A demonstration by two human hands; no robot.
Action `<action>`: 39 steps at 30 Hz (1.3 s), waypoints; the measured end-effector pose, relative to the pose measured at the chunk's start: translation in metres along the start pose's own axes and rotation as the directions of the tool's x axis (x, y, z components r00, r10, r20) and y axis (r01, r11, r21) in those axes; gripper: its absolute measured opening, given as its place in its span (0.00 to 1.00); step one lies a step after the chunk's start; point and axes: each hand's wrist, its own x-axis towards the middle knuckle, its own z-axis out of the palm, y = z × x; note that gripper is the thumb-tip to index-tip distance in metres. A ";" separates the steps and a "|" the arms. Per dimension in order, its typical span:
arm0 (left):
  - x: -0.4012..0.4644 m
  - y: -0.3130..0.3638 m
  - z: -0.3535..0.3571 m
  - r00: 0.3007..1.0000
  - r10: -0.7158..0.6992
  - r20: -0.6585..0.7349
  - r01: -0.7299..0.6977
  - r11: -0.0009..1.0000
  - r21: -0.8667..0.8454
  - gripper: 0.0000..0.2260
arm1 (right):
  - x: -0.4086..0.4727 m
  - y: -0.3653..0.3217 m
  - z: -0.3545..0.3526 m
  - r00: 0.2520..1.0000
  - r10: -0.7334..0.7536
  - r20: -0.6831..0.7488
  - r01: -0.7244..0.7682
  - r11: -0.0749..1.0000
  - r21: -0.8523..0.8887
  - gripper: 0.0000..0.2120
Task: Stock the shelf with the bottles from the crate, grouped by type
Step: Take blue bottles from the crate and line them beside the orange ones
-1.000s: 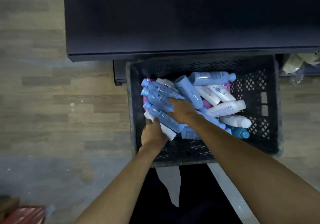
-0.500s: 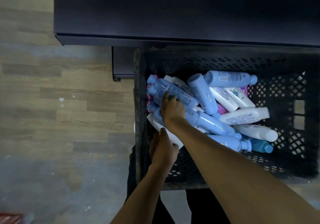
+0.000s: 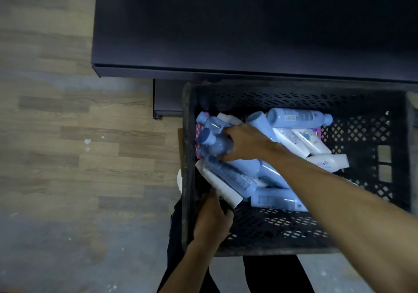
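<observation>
Bottles fill the black perforated plastic crate (image 3: 366, 139) that sits on the wood-patterned floor (image 3: 67, 145) against the front edge of the dark flat-topped metal shelf (image 3: 248, 25). We reach in with both bare hands. Our right hand (image 3: 246, 142) is closed around a light-blue plastic bottle with a darker blue cap (image 3: 213, 142) at the crate's left side, fingers wrapped over its body, the cap end pointing left. Our left hand (image 3: 211, 221) is near the crate's front-left corner, next to the bottom end of a long white plastic bottle (image 3: 218, 185) that lies slanted along the left wall; whether the hand grips the bottle or the crate we cannot tell, as the fingers are hidden.

More light-blue bottles lie heaped in the middle, one of them, a light-blue bottle with a barcode label (image 3: 298, 116), lying flat along the back wall. To the right of the heap lie several white bottles with printed labels (image 3: 313, 141), touching each other. The crate's right part shows bare lattice.
</observation>
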 end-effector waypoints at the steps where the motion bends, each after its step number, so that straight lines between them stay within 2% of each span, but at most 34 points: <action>1: -0.003 0.005 -0.008 1.000 0.019 -0.004 -0.019 0.999 -0.035 0.18 | -0.016 0.003 -0.015 1.000 -0.022 -0.023 0.024 0.994 0.102 0.26; 3: -0.009 0.020 -0.025 0.997 0.077 -0.018 -0.079 0.990 -0.119 0.22 | -0.050 0.002 -0.047 0.992 -0.044 -0.122 0.079 0.951 0.300 0.27; 5: -0.016 0.039 -0.045 0.986 0.163 -0.028 -0.165 0.958 -0.233 0.29 | -0.083 -0.009 -0.080 0.978 -0.062 -0.198 0.139 0.905 0.402 0.28; 7: -0.028 0.063 -0.068 0.967 0.250 -0.047 -0.251 0.913 -0.321 0.26 | -0.112 -0.025 -0.114 0.960 -0.100 -0.260 0.211 0.870 0.445 0.25; 10: -0.054 0.101 -0.106 0.951 0.306 -0.055 -0.299 0.853 -0.427 0.23 | -0.155 -0.045 -0.163 0.948 -0.130 -0.292 0.273 0.805 0.526 0.19; 12: -0.075 0.126 -0.131 0.934 0.353 -0.047 -0.334 0.822 -0.461 0.25 | -0.184 -0.053 -0.190 0.946 -0.132 -0.296 0.293 0.741 0.605 0.18; 16: -0.114 0.170 -0.169 0.883 0.466 -0.053 -0.447 0.804 -0.393 0.28 | -0.237 -0.066 -0.239 0.917 -0.095 -0.388 0.352 0.652 0.672 0.25; 21: -0.149 0.217 -0.199 0.815 0.559 -0.152 -0.574 0.744 -0.342 0.26 | -0.289 -0.081 -0.282 0.821 -0.042 -0.569 0.424 0.712 0.560 0.26; 27: -0.181 0.264 -0.235 0.711 0.667 -0.225 -0.702 0.656 -0.275 0.24 | -0.330 -0.108 -0.326 0.643 -0.025 -0.765 0.521 0.746 0.414 0.28; 36: -0.236 0.321 -0.310 0.522 0.768 -0.372 -0.842 0.532 -0.084 0.25 | -0.374 -0.157 -0.411 0.435 -0.168 -0.885 0.600 0.787 0.145 0.29; 39: -0.256 0.339 -0.337 0.442 0.787 -0.430 -0.870 0.492 0.005 0.26 | -0.388 -0.175 -0.439 0.370 -0.229 -0.901 0.648 0.758 0.073 0.29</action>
